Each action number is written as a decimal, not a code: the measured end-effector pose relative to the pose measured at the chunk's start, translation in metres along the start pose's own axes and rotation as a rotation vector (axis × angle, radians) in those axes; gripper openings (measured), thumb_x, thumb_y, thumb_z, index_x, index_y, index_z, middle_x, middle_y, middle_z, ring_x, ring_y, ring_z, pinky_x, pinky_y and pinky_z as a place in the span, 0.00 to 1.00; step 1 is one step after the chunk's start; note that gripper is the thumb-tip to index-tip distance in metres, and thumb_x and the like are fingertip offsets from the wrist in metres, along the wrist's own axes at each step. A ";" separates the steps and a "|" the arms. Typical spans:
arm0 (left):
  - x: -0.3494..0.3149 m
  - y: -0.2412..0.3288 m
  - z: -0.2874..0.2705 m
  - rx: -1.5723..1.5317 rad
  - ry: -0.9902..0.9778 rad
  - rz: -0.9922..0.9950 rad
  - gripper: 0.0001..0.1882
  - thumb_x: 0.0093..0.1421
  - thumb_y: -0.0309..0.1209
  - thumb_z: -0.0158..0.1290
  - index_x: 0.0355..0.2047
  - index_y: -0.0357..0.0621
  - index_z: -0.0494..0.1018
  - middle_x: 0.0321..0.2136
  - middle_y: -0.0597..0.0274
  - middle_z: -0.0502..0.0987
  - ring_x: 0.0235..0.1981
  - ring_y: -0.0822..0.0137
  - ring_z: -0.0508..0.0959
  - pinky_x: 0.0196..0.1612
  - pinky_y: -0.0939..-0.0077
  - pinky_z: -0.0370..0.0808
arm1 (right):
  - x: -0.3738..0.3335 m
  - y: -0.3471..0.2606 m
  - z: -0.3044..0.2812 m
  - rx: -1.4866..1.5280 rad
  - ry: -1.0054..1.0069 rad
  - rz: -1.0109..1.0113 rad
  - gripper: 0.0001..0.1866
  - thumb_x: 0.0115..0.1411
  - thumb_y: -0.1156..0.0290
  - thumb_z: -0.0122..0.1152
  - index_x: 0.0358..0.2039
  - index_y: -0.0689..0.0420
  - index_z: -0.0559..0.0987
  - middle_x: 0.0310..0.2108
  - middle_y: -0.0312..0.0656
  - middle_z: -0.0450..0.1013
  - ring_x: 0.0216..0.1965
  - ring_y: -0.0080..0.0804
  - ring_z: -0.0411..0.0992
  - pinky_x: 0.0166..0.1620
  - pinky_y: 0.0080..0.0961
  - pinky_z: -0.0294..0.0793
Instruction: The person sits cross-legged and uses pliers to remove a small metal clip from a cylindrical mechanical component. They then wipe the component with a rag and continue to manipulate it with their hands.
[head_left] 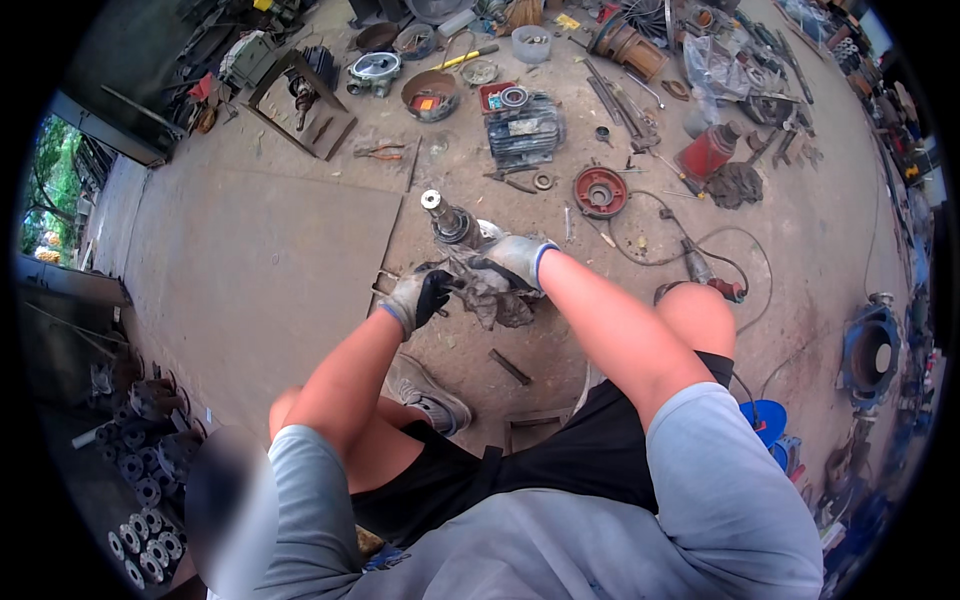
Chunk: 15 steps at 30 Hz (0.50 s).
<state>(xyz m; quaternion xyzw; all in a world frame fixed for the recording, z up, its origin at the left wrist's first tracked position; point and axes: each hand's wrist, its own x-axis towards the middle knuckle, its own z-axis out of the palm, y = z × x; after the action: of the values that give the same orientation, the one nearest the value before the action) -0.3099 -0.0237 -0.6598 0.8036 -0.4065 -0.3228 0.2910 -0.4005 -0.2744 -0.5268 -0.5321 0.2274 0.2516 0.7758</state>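
Note:
A crumpled, dirty grey rag (pixel 490 298) hangs between my hands, over the near part of a stepped metal shaft (pixel 452 224). The shaft's bright round end points away from me. My left hand (pixel 418 298), in a grey glove with black palm and fingers, is closed on the rag's left edge. From the right, my right hand (pixel 517 260), gloved alike, bends its fingers into the cloth beside the shaft. Its fingertips are partly hidden by folds. Whatever part of the shaft lies under the rag is out of sight.
Beyond the shaft stand a blue electric motor (pixel 525 130) and a red round end cover (pixel 601 191). A corded power tool (pixel 700 262) lies at right, its cable looped on the floor. Pliers (pixel 381 152) lie far left; a metal bar (pixel 510 367) lies between my feet.

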 end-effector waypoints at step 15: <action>0.000 0.055 -0.051 -0.697 0.020 -0.531 0.23 0.66 0.38 0.64 0.58 0.47 0.77 0.31 0.72 0.77 0.22 0.76 0.72 0.21 0.77 0.67 | 0.067 0.042 -0.049 -0.993 0.324 -0.061 0.29 0.67 0.49 0.58 0.49 0.66 0.83 0.53 0.61 0.78 0.57 0.59 0.76 0.60 0.43 0.73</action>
<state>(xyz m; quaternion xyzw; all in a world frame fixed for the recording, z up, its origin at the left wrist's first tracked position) -0.2968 -0.0405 -0.5874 0.7372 -0.0497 -0.4967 0.4554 -0.3794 -0.2975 -0.6139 -0.8744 0.1823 0.2207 0.3919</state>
